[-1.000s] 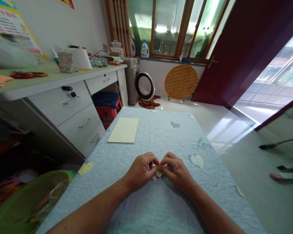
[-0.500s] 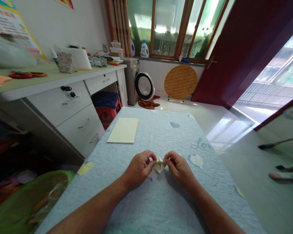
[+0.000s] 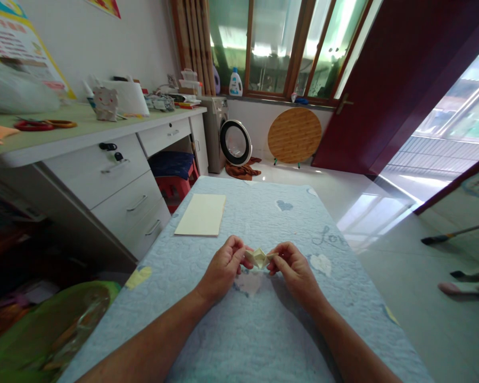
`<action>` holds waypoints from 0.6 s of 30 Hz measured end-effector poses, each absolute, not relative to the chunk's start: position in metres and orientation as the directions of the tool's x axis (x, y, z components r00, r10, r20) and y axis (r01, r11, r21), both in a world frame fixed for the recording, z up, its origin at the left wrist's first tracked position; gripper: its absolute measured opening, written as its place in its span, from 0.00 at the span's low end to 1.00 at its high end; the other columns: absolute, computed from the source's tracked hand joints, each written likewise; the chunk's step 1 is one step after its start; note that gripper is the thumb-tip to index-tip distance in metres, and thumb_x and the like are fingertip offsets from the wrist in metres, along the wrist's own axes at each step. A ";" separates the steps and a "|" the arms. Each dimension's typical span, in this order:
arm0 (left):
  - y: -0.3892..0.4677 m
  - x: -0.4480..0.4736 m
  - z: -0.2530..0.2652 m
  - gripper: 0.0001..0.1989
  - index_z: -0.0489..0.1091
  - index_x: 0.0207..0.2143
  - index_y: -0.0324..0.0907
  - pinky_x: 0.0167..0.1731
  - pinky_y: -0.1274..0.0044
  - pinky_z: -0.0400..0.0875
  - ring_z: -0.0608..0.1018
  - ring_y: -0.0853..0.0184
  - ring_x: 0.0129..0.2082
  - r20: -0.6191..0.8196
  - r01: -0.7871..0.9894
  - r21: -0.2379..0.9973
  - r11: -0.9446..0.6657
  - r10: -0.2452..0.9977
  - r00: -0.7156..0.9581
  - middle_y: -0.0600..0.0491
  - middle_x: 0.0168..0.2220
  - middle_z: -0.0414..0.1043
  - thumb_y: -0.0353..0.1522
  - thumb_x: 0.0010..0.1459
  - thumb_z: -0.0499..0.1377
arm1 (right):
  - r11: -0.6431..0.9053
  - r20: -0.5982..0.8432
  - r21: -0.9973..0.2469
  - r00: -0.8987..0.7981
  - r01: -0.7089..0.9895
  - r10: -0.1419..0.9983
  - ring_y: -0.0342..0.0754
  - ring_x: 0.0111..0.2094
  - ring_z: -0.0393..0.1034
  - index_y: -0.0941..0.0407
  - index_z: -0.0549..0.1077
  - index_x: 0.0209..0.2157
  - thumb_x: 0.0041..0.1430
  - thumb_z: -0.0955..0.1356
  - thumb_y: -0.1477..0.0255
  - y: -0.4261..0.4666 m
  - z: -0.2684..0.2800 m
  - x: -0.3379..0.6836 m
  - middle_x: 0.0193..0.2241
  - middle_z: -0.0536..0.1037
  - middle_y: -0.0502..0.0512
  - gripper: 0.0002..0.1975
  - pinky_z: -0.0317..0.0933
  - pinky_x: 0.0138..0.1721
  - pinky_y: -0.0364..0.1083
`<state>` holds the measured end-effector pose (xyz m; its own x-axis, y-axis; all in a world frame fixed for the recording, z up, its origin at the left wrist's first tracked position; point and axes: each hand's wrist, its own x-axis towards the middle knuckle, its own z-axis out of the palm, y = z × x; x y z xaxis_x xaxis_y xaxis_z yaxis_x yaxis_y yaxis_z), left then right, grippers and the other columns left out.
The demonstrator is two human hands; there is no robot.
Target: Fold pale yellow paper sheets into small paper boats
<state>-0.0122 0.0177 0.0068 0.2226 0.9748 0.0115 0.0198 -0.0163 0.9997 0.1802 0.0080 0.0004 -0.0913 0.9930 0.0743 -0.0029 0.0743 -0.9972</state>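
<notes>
A small folded piece of cream paper (image 3: 259, 258) is held just above the table between both hands. My left hand (image 3: 225, 268) pinches its left corner between thumb and fingers. On the other side, my right hand (image 3: 296, 270) grips the right corner the same way. The paper's middle is spread into a shallow hollow with raised edges. Beyond my left hand, a cream pad or stack of paper (image 3: 201, 214) lies flat on the table.
A pale blue quilted cloth covers the table (image 3: 259, 330). To the left stand a white desk (image 3: 120, 183) and a green bin (image 3: 51, 330). A blue-topped stool (image 3: 171, 165) sits under the desk. A washing machine (image 3: 214, 133) has its door open.
Both hands have turned the folded paper and raised it slightly. Its middle has opened from a pointed, diamond-like shape into a wider hollow.
</notes>
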 end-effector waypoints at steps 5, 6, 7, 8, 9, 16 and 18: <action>0.020 -0.010 0.003 0.13 0.56 0.34 0.44 0.25 0.80 0.66 0.78 0.70 0.28 -0.005 -0.077 0.997 0.022 0.977 0.213 0.52 0.36 0.77 0.42 0.63 0.54 | 0.112 0.103 -0.991 -0.113 0.075 0.988 0.44 0.25 0.69 0.54 0.69 0.35 0.54 0.69 0.65 0.010 -0.006 0.182 0.24 0.73 0.48 0.09 0.64 0.28 0.43; 0.020 -0.010 0.003 0.13 0.56 0.34 0.44 0.25 0.80 0.66 0.78 0.70 0.28 -0.013 -0.092 0.995 0.032 0.979 0.204 0.53 0.35 0.77 0.42 0.62 0.55 | 0.113 0.100 -0.988 -0.117 0.104 0.988 0.44 0.25 0.69 0.54 0.69 0.33 0.55 0.68 0.65 0.011 -0.007 0.183 0.23 0.72 0.48 0.08 0.63 0.28 0.43; 0.020 -0.010 0.004 0.14 0.56 0.34 0.44 0.25 0.80 0.66 0.78 0.70 0.28 -0.023 -0.108 0.993 0.045 0.981 0.195 0.53 0.35 0.77 0.43 0.62 0.55 | 0.113 0.099 -0.985 -0.114 0.127 0.989 0.44 0.24 0.68 0.54 0.69 0.32 0.56 0.67 0.65 0.011 -0.008 0.184 0.22 0.71 0.48 0.07 0.62 0.27 0.43; 0.020 -0.010 0.004 0.15 0.56 0.34 0.44 0.25 0.80 0.66 0.78 0.70 0.27 -0.036 -0.124 0.990 0.060 0.982 0.187 0.53 0.34 0.77 0.43 0.61 0.56 | 0.113 0.099 -0.983 -0.104 0.144 0.990 0.44 0.23 0.67 0.54 0.69 0.31 0.56 0.67 0.65 0.011 -0.008 0.185 0.21 0.71 0.48 0.07 0.61 0.26 0.43; 0.021 -0.009 0.004 0.15 0.56 0.34 0.44 0.25 0.81 0.66 0.78 0.70 0.27 -0.050 -0.140 0.987 0.076 0.982 0.180 0.54 0.33 0.77 0.44 0.60 0.57 | 0.115 0.102 -0.981 -0.088 0.159 0.991 0.44 0.23 0.66 0.54 0.68 0.31 0.57 0.67 0.65 0.011 -0.009 0.186 0.21 0.71 0.47 0.07 0.60 0.25 0.43; 0.024 -0.011 0.002 0.13 0.58 0.34 0.43 0.20 0.83 0.58 0.69 0.74 0.19 -0.083 -0.155 0.982 0.107 0.984 0.156 0.59 0.23 0.71 0.42 0.60 0.57 | 0.173 0.166 -0.956 -0.052 0.237 0.985 0.44 0.23 0.64 0.54 0.68 0.33 0.57 0.64 0.69 0.011 -0.009 0.187 0.21 0.70 0.46 0.03 0.58 0.26 0.42; 0.022 -0.012 0.002 0.10 0.59 0.33 0.43 0.22 0.83 0.59 0.67 0.74 0.20 -0.023 -0.061 0.998 0.033 0.989 0.147 0.60 0.22 0.68 0.39 0.62 0.55 | 0.224 0.210 -0.931 -0.080 0.288 0.974 0.44 0.24 0.64 0.54 0.69 0.35 0.58 0.64 0.71 0.010 -0.008 0.186 0.22 0.69 0.47 0.05 0.58 0.27 0.42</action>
